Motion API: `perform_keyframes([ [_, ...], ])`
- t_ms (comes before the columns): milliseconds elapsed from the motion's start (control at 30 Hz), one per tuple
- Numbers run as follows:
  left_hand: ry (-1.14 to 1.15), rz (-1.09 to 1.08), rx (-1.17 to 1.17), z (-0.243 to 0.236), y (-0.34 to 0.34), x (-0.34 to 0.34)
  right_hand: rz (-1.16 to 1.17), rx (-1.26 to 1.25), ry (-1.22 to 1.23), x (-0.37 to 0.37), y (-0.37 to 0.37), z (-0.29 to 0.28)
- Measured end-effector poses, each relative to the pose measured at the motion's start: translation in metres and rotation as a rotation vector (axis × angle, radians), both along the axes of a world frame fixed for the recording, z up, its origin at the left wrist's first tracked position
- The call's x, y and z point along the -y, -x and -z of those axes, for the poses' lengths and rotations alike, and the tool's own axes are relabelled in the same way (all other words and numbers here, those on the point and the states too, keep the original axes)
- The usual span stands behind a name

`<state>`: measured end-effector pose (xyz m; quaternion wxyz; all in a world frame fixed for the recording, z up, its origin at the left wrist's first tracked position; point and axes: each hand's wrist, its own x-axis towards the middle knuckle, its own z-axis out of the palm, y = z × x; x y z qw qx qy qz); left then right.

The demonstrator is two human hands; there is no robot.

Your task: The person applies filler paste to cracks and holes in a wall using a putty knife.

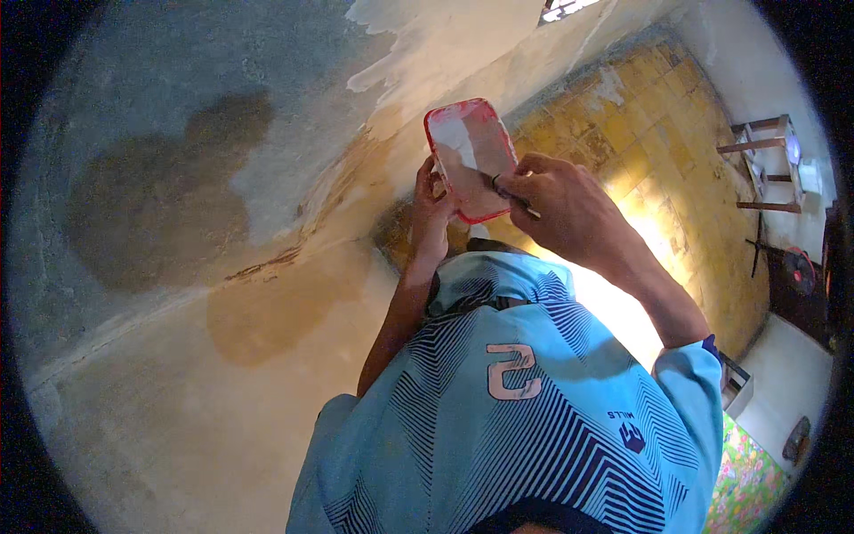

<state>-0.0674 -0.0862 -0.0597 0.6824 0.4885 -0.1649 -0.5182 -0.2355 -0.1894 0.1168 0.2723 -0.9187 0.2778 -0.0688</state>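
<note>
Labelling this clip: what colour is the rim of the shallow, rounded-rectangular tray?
The tray rim is red with whitish patches; best seen in the head view.

Lt-blue short-slv jersey [525, 427], dk chevrons [569, 445], pinkish digit [513, 371], navy cuff [712, 348]

Small dark object [497, 183] mostly hidden by the right fingers [537, 163], its kind unclear; bright opening [564, 9] cut off above.

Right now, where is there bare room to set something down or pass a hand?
The widest bare patch is the yellow floor, between the patchy wall, the wooden stand and the right hand. It is crowded at the tray: the left hand holds its left side and the right hand reaches over it.
</note>
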Motion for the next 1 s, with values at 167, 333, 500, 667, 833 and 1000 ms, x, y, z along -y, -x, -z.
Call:
perform_keyframes([
  [167,0.026,0.008,-0.079,-0.002,0.000,-0.001,-0.096,-0.003,-0.134,0.014,0.000,0.006],
  [333,0.045,0.068,0.041,-0.009,0.002,-0.003,0.006,-0.095,0.029,0.030,-0.004,-0.007],
  [500,0.034,0.081,0.045,-0.008,0.001,-0.006,-0.007,-0.143,0.243,0.027,-0.011,0.011],
  [667,-0.010,0.065,0.017,-0.005,-0.004,-0.005,-0.254,0.040,0.254,-0.001,-0.002,0.013],
  [833,-0.010,0.066,0.012,-0.004,-0.011,-0.004,-0.288,-0.058,0.202,0.003,0.014,-0.004],
  [1000,0.001,0.044,0.011,-0.008,-0.009,-0.006,-0.094,0.100,0.050,0.026,0.020,-0.022],
])
